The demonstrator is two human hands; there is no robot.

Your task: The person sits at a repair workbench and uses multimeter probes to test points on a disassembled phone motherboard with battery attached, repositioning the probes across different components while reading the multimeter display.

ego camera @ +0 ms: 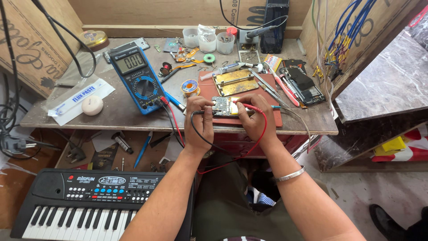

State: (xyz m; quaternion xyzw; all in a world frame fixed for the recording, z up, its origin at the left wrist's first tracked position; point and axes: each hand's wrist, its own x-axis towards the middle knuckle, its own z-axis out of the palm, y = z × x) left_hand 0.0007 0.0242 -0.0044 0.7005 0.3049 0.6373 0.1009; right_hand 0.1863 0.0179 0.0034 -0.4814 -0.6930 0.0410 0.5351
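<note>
Down near the front edge of the cluttered grey worktop [111,117], left hand [199,122] pinching a black meter probe [198,112], right hand [254,118] gripping a red meter probe [244,106], both tips on a small green circuit board [221,106] lying on a red-brown mat [272,117]. Blue digital multimeter [138,78] close left; tweezers and tools crowding right, little free room.

Both hands crowd the small circuit board [221,106] on the red mat [267,117], the left hand [199,121] and right hand [254,117] closing its 2 sides. Behind it, tweezers [263,85], a syringe [218,70] and a metal plate [235,81] block the way. The blue multimeter [136,76] and its leads bar the left. Bare tabletop [111,114] near the white round puck [92,105] leaves room.
</note>
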